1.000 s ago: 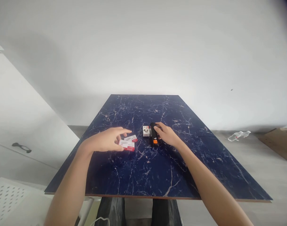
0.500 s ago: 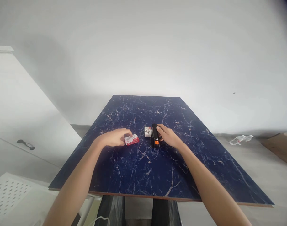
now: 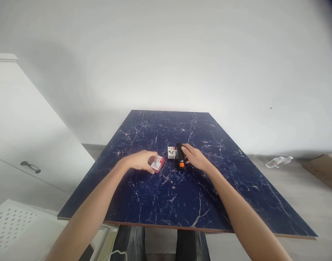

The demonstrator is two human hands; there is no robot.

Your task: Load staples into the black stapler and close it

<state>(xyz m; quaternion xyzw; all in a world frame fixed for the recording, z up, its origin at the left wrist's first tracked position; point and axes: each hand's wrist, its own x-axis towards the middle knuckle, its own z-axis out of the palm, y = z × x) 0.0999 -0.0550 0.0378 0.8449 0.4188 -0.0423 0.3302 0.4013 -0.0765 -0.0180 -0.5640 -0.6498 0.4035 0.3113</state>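
Observation:
My left hand (image 3: 142, 161) is closed around a small red and white box (image 3: 158, 164), tilting it up on the dark blue marble table (image 3: 166, 195). My right hand (image 3: 194, 158) rests its fingers on the right side of a black stapler with an orange end (image 3: 180, 158), which lies flat on the table. A small white box with a black picture (image 3: 171, 152) stands just left of the stapler, between the two hands.
A white cabinet with a dark handle (image 3: 30, 166) stands to the left. A perforated white surface (image 3: 10, 224) shows at the lower left. On the floor to the right lie a clear plastic bottle (image 3: 278, 161) and a cardboard sheet (image 3: 323, 170).
My left hand closed on the red and white box and shifted it right, toward the stapler, tipping it up. My right hand stayed on the stapler.

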